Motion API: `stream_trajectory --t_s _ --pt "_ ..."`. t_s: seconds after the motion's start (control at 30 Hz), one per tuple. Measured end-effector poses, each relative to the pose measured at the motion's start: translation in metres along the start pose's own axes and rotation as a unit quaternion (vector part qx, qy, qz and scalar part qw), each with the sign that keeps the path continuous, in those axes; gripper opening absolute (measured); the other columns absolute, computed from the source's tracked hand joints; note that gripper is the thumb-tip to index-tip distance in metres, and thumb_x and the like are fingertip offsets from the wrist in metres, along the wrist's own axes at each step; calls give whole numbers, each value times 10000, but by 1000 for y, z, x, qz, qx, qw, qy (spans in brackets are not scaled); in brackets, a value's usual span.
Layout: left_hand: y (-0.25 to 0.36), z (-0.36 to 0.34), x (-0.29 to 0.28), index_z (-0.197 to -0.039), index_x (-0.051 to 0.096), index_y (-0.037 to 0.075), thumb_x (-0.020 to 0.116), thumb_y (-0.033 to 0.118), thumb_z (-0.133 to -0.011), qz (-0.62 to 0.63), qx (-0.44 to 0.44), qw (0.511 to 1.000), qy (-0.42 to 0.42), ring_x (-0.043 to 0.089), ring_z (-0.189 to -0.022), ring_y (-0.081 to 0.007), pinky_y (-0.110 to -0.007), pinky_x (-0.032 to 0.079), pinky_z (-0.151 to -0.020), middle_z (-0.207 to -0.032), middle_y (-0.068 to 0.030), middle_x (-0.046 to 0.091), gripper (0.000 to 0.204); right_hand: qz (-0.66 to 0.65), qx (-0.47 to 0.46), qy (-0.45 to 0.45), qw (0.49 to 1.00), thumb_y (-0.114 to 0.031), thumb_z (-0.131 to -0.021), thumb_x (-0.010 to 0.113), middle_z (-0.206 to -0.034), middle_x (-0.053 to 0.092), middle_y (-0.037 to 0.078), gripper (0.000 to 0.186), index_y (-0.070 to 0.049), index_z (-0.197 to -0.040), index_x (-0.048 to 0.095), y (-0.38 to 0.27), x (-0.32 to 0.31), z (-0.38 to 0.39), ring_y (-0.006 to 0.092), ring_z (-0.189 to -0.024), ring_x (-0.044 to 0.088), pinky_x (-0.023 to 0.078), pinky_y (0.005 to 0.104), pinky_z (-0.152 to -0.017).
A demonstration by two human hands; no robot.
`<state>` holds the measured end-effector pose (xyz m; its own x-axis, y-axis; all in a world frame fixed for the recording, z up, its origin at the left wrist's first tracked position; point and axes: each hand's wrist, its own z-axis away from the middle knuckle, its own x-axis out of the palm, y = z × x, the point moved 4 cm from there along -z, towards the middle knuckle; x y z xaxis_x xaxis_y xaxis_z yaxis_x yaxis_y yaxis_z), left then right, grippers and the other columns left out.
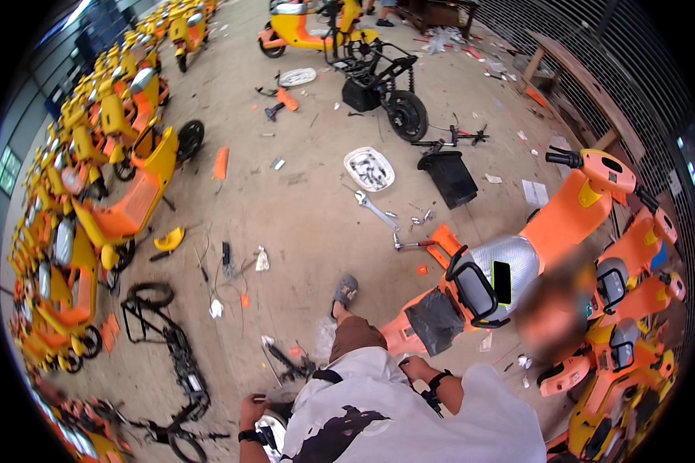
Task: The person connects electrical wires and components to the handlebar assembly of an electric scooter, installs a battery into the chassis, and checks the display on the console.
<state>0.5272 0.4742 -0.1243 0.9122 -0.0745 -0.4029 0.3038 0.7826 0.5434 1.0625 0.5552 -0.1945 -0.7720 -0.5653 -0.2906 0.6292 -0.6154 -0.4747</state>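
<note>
My left hand (252, 409) is low at the left of my body, its fingers curled. Beside its wrist is a rounded white and grey thing (270, 429), partly covered by my arm and shirt. My right hand (417, 370) is at the right side of my waist with its fingers bent together. A tiny shiny bit shows at those fingertips, too small to name. Ahead of the right hand stands an orange scooter (567, 207) with a rear rack (471, 289). A phone (502, 282) lies on its silver-covered seat (517, 258), and dark plastic sheeting (435, 322) covers part of its rear.
A wrench (376, 210), a ratchet (414, 244), a white tray of small parts (369, 170) and a black bin (448, 179) lie ahead. Bare frames (179, 359) are at the left, near rows of yellow scooters (135, 181). Another person (556, 309), blurred, is at the right.
</note>
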Motion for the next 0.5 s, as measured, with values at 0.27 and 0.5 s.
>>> stream_trajectory --t_s 0.27,0.5 --pt "271 -197 10 -1004 600 -66 597 51 -798 -50 114 987 -106 664 -637 -199 -269 499 -525 -811 -153 681 237 -48 -13 207 977 -312 -823 542 -846 670 167 308 -65 -934 689 -49 -72 -99 314 -783 659 524 390 -677" --pt "435 -337 25 -992 584 -81 571 52 -813 -194 115 957 -181 661 -626 -200 -292 532 -546 -800 -156 677 223 -386 135 215 887 -205 -835 519 -739 657 116 274 -31 -965 684 -138 -159 -112 189 -603 647 536 363 -544"
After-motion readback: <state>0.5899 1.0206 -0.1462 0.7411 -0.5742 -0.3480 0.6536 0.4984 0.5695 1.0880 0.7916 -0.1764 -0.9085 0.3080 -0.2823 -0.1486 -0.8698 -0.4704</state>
